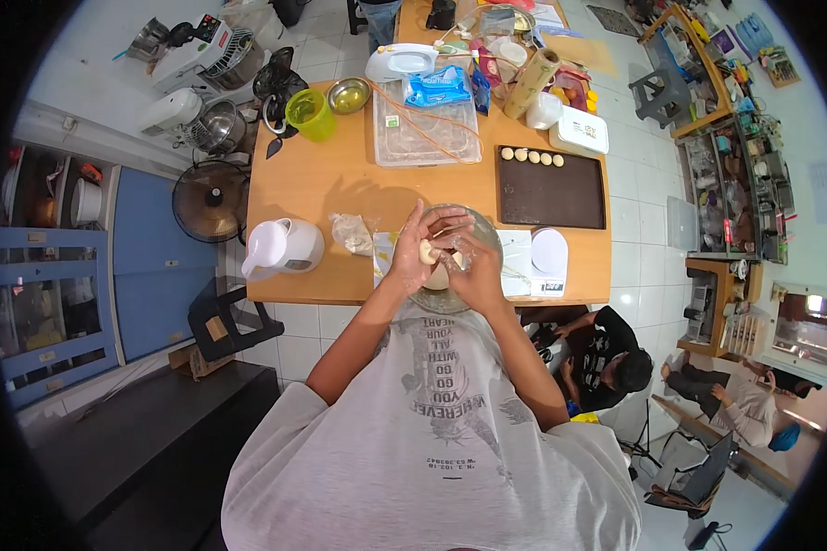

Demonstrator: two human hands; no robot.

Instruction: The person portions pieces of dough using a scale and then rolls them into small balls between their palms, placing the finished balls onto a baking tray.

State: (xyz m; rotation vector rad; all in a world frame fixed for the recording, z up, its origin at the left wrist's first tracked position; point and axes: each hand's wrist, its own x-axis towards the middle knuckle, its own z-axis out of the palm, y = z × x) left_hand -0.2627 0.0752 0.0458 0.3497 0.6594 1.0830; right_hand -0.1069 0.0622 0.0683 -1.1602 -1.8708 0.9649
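My left hand (408, 254) is closed round a small pale piece of dough (427, 253) above a shallow metal bowl (487, 230). My right hand (473, 266), fingers bent and floury, pinches or presses at that piece. More dough (439, 278) lies in the bowl, partly hidden by both hands. A digital scale (548, 262) with a round pale platform stands right of the bowl. Farther right and back, several pale dough balls (533, 157) sit in a row along the back of a dark rectangular tray (550, 197). A crumpled bag (350, 234) lies left of the bowl.
A white jug-like appliance (283, 246) stands on the table's front left. Behind are a green container (311, 116), steel bowl (348, 96), plastic box (425, 144) with an orange cable, and cling-film roll (529, 84). A fan (215, 197) is left; two people (605, 360) (735, 404) are at lower right.
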